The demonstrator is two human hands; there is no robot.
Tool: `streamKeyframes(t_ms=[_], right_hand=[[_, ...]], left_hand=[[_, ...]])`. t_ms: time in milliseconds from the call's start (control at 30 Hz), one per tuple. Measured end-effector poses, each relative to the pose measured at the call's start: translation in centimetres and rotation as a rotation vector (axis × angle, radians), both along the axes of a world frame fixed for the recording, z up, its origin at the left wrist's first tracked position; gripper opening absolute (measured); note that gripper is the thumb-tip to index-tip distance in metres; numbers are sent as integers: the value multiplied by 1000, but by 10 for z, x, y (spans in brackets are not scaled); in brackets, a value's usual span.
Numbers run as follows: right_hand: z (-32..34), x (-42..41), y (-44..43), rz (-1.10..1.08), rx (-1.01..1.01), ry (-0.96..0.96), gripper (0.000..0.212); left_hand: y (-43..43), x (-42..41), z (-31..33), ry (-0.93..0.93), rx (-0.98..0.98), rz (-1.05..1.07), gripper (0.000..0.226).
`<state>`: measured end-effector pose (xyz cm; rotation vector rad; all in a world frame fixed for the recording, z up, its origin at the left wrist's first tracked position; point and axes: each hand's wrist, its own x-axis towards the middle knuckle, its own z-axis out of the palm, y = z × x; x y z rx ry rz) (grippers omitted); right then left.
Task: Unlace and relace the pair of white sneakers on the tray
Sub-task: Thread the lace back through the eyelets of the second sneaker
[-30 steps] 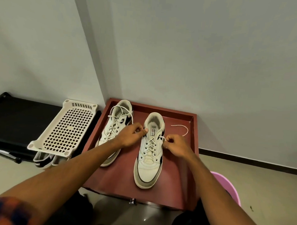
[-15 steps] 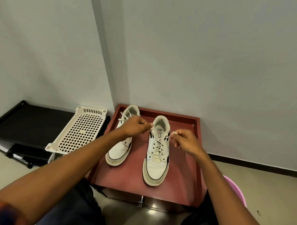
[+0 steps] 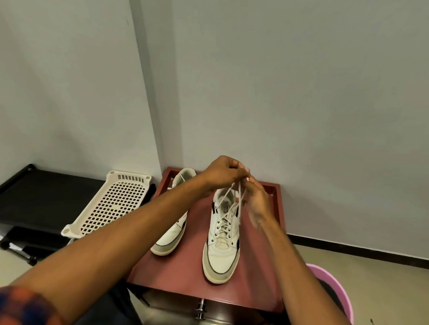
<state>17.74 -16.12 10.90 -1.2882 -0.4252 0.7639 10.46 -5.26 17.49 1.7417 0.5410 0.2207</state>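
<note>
Holding lace ends (image 3: 232, 195) taut at 12 o'clock above the tray's (image 3: 279, 189) 3 o'clock sneaker (image 3: 220, 251), pinched in left hand (image 3: 221, 173) and right hand (image 3: 257, 203) grips, likely to tension the eyelets evenly.

A cream perforated rack (image 3: 113, 204) rests tilted on a black stand (image 3: 42, 194), and a pink tub (image 3: 335, 288) sits lower right.

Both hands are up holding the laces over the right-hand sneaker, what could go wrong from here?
1. The left hand and right hand both pinch the laces above the sneaker, and nothing holds it down. A hard pull may lift or tip it on the tray.
2. The left forearm crosses over the other sneaker and might nudge it.
</note>
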Motion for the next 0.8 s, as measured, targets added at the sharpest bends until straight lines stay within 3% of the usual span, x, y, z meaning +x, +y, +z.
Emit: streamKeyframes(t_ms=[167,267,433,533,600,700,800], right_hand=[[-8,11,17,-30,60,102,24],[-13,26,27,38,-22,68,15],[-14,51,48,296,-550,-430,22],[-21,55,61,554,-897,-720,18],[-27,53,68,565,-1039,-914,14],[-29,53,72,494,-1032,-1027,33],[-31,53,70,514,-1061,-1098,21]], left_hand=[[13,14,-6,-36,-120,131,19],[22,17,-19,-51,-176,164,20],[43,24,-68,67,-73,247,11],[47,21,-103,223,116,166,10],[49,21,-117,314,294,92,14],[51,22,-124,392,506,-21,16],[52,21,-125,395,721,8,12]])
